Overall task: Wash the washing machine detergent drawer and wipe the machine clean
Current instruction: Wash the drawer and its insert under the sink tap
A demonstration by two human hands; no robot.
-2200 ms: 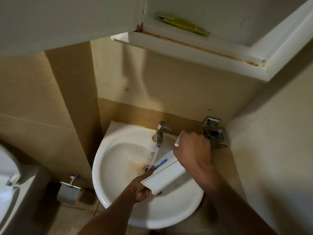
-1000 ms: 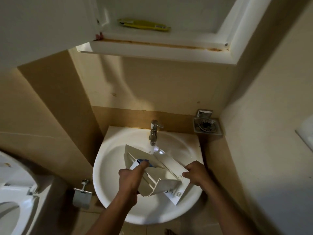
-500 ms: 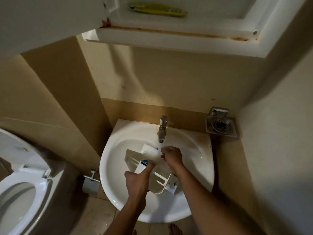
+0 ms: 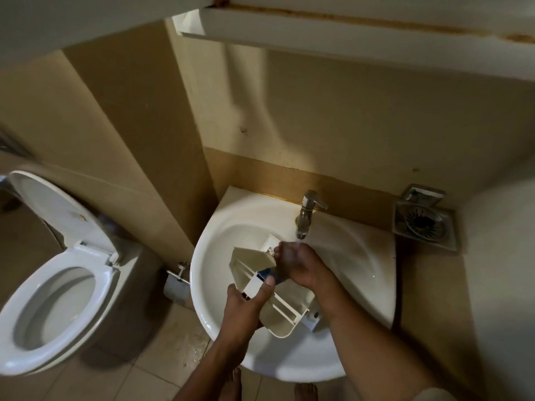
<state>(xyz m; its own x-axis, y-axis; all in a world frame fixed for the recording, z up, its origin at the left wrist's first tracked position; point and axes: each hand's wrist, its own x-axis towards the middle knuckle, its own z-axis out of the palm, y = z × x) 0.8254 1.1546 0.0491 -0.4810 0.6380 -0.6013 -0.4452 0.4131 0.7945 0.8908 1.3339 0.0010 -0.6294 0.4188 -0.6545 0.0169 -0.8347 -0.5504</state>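
Observation:
The white detergent drawer [image 4: 282, 309] lies tilted over the white sink [image 4: 356, 256], its open compartments facing up and a blue insert [image 4: 267, 274] near its middle. My left hand [image 4: 246, 302] grips the drawer's near left side, thumb on top by the blue insert. My right hand [image 4: 295, 264] rests inside the drawer's far end, just under the chrome tap [image 4: 305, 215], fingers curled against the plastic. Water falls from the spout onto that hand. The washing machine is out of view.
An open toilet [image 4: 55, 302] stands at the left, with a paper holder [image 4: 175, 287] between it and the sink. A square metal soap holder [image 4: 422, 224] sits on the ledge at the right. A white cabinet shelf [image 4: 318, 30] overhangs above. My bare feet show below the basin.
The drawer was turned from upright to lying with its compartments up. My right hand moved from its outer end to inside it under the tap. The view swung right and down.

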